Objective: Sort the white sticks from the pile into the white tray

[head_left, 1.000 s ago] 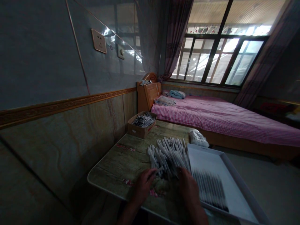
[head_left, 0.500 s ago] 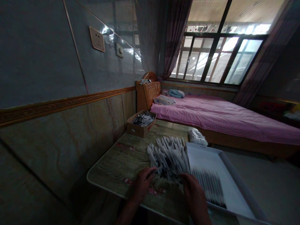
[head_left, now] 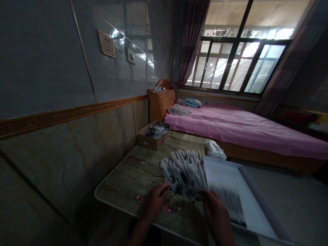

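On the table lies a loose heap of slim white pens [head_left: 187, 165] with dark ends. My left hand [head_left: 155, 198] is closed at the heap's near left side, pinching a whitish pen [head_left: 173, 186]. To the right, my right hand [head_left: 216, 208] is closed too, its fingertips on a thin dark stick [head_left: 191, 189] that reaches left toward the pen. The dim light and blur hide its exact kind. Beside my right hand, a neat row of pens [head_left: 228, 201] lies in a shallow white tray [head_left: 256, 196].
A cardboard box [head_left: 151, 143] filled with more pens stands at the table's back left, near the wall. A white plastic bundle [head_left: 215, 150] sits behind the tray. Beyond the table [head_left: 123, 186] is a bed [head_left: 230, 128] with a pink checked cover.
My right hand has moved slightly to the right, away from my left hand, and more of the thin dark stick shows between them. My left hand stays nearly still.
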A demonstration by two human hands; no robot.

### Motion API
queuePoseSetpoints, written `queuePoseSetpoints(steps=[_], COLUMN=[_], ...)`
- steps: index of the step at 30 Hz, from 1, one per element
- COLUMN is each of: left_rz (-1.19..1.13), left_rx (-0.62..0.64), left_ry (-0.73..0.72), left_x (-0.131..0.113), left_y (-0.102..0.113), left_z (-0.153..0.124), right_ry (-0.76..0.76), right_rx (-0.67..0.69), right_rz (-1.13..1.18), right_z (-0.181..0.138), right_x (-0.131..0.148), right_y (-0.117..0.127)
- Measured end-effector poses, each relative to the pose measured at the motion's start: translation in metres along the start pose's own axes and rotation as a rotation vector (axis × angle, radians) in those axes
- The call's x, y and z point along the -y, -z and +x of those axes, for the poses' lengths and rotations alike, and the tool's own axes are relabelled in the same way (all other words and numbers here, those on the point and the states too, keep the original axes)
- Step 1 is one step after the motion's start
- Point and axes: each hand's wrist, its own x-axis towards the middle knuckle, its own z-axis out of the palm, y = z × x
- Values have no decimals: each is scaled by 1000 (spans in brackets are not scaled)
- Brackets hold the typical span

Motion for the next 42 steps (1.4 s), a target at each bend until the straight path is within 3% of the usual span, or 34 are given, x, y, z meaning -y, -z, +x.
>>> queuePoseSetpoints(steps=[16,22,25,29,32,34,37,42], left_rz=[90,263,311,247,118,36,-26,60], left_rx=[57,151,198,173,17,-103,-181,-93], left_ry=[-48,-193,-279,-307,-204,-110,-30,-79], left_x=[1,-10,-15,-14,-8,-5,-2,-1], left_y=[1,2,2,3,4,4,4,2], left_z=[0,-5,-6,-5,-6,-6,-6,-5], right_ry=[39,86,111,112,39,10,35,95], right_rx=[49,141,249,338,268,217,273,386], right_rz=[-111,-405,-337,38,197,99,-201,-544], right_z=[-1,11,20,23,20,17,12,9], right_x=[-1,15,29,37,32,28,28,38], right_y=[8,30,34,17,-3,-16,-33,-52])
